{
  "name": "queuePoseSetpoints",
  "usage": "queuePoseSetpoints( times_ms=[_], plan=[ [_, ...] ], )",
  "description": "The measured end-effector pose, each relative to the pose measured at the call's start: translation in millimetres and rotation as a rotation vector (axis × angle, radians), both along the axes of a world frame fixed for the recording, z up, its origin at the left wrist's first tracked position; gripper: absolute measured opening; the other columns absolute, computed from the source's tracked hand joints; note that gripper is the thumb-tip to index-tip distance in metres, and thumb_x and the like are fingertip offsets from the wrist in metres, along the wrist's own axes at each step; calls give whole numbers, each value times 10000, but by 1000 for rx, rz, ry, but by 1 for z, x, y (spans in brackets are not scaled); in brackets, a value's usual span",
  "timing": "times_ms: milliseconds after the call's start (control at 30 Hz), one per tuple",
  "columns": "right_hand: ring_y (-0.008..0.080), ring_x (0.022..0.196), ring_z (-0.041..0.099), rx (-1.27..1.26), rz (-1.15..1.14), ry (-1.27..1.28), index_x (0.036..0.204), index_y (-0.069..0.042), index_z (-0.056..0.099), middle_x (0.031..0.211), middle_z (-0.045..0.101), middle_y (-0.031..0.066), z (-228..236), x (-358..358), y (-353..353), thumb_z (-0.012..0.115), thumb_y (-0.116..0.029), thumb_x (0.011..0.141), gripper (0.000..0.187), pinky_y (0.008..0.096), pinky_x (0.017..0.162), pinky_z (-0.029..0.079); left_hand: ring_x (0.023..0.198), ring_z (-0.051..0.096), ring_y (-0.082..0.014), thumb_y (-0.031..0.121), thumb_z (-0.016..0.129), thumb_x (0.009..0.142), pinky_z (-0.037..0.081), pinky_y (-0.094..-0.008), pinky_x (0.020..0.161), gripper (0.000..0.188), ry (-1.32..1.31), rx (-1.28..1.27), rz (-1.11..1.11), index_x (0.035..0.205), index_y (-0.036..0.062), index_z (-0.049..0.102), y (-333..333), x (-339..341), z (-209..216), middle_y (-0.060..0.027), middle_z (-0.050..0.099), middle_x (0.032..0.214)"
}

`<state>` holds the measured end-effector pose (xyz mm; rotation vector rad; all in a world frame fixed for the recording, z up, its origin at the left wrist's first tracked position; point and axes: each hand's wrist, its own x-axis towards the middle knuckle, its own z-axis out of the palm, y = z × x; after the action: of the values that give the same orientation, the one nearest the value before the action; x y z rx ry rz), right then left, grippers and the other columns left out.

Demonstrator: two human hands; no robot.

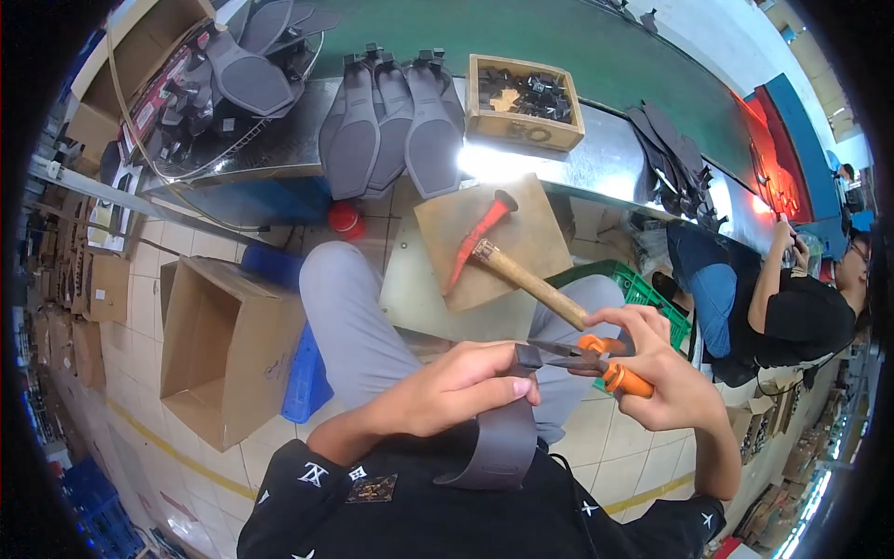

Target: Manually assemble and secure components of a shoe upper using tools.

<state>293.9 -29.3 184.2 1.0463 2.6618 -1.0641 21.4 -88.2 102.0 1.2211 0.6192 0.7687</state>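
My left hand (470, 387) is closed around a dark brown shoe sole (503, 452), with its small black heel block (528, 358) turned upward beside the fingertips. In my right hand (656, 368) is a pair of pliers (626, 378) with orange grips, its handles spread apart. The jaws point left and lie close to the heel; whether they touch it I cannot tell. Just ahead of my hands, a hammer (531, 282) with a red head and wooden handle rests on a brown square board (447, 233) between my knees.
On the metal bench stand several dark heeled soles (354, 140), a wooden box (521, 135) of small black parts, and more soles (666, 154). An open cardboard box (209, 354) is at left, a green crate (643, 298) at right. Another person (801, 312) sits farther right.
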Motion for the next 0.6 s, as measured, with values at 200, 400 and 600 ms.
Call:
queuePoseSetpoints(
  times_ms=[200, 400, 600],
  plan=[
    [358, 1288, 460, -271, -73, 275, 1042, -15, 686, 1394, 484, 170, -18, -2, -3, 585, -36, 642, 414, 494, 1118, 255, 939, 626, -232, 186, 484, 989, 468, -345, 840, 267, 27, 9, -7, 982, -33, 637, 0, -2, -3, -120, 660, 942],
    [337, 1274, 476, 40, 36, 49, 1063, -43, 689, 1341, 509, 174, -3, -11, -2, 602, -38, 658, 415, 519, 1105, 280, 915, 626, -216, 179, 486, 983, 470, -339, 832, 259, 19, -28, 36, 997, -30, 638, -3, 2, -4, -110, 674, 946],
    [322, 1206, 523, 52, -59, 14, 1026, -59, 682, 1249, 541, 150, 4, -17, -8, 631, -42, 673, 357, 478, 1047, 348, 930, 622, -196, 178, 489, 984, 468, -328, 844, 262, 46, -61, 22, 1032, -33, 637, -2, 0, -3, -105, 677, 960]
  ],
)
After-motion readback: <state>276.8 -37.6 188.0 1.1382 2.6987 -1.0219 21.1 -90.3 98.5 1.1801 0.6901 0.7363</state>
